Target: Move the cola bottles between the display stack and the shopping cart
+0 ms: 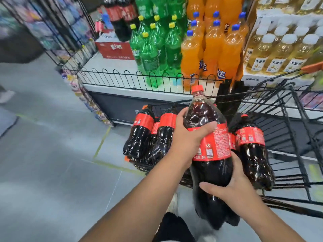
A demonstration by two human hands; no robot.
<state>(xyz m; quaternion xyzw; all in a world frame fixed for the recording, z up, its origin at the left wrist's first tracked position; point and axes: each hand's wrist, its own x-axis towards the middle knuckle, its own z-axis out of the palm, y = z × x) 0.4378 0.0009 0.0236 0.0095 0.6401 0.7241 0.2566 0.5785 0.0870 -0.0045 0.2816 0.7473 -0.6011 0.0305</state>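
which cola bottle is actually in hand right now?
The front cola bottle, red cap up: left hand grips its shoulder, right hand its lower body. The other bottles lie tilted in the shopping cart, none gripped.

Label (212,145) on the cola bottle (202,116) apparently reads "2升".

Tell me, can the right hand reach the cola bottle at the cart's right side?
Likely yes once freed: the right hand grips the held bottle, but the cart bottle lies uncovered beside it.
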